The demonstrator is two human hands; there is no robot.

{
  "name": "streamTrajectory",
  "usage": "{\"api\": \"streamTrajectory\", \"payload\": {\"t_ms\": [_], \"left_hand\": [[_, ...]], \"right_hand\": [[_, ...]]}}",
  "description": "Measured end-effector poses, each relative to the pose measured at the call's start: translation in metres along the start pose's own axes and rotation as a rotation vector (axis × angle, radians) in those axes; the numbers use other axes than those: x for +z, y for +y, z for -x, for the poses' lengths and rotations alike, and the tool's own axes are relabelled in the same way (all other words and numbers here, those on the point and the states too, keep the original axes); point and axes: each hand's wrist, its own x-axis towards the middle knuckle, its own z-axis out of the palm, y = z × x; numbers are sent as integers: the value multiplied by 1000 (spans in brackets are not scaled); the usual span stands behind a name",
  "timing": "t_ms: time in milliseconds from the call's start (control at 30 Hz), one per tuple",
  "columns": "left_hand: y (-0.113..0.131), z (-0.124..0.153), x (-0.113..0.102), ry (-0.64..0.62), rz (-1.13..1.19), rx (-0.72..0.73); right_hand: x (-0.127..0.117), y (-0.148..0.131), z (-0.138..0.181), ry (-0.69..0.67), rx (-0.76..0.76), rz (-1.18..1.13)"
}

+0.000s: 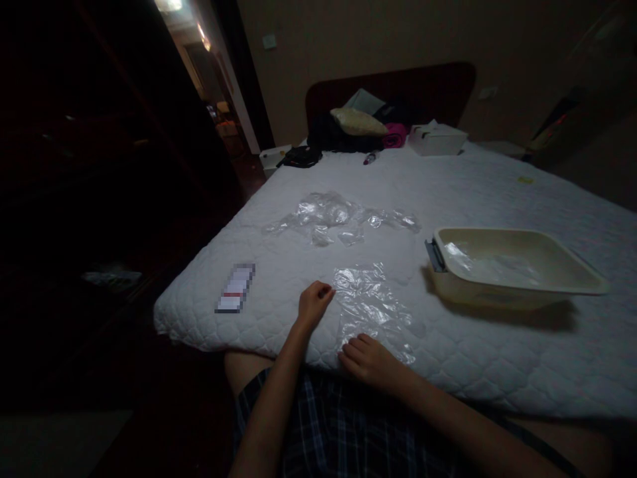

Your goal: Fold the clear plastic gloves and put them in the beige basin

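A clear plastic bag [371,302] lies flat on the white quilted mattress [279,265] near its front edge. My left hand [313,304] is pinched on the bag's left upper edge, fingers closed. My right hand [371,362] rests on the bag's near edge with its fingers curled down onto the plastic. Farther back lies a crumpled heap of more clear plastic bags [338,218].
A cream plastic basin [517,265] with clear plastic inside stands to the right. A small flat packet [235,287] lies to the left. At the headboard are a pillow [358,121], dark clothes, a pink item and a white box [436,139]. The floor to the left is dark.
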Motion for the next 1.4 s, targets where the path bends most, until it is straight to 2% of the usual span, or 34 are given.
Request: {"api": "streamTrajectory", "payload": {"t_ms": [200, 467, 567, 667, 867, 1167, 1400], "left_hand": [[3, 1, -1, -6, 3, 2], [9, 5, -8, 29, 152, 47], [8, 16, -9, 36, 228, 113], [6, 29, -9, -38, 255, 226], [11, 39, -7, -107, 145, 348], [21, 40, -8, -128, -16, 297], [26, 38, -9, -138, -31, 253]], "right_hand": [[1, 6, 0, 52, 133, -72], [-20, 21, -2, 107, 516, -499], [-24, 26, -5, 159, 662, -640], [-26, 29, -7, 193, 757, -749], [-32, 34, -7, 235, 794, -805], [-39, 46, -10, 268, 771, -746], [-28, 77, -21, 340, 848, -699]]}}
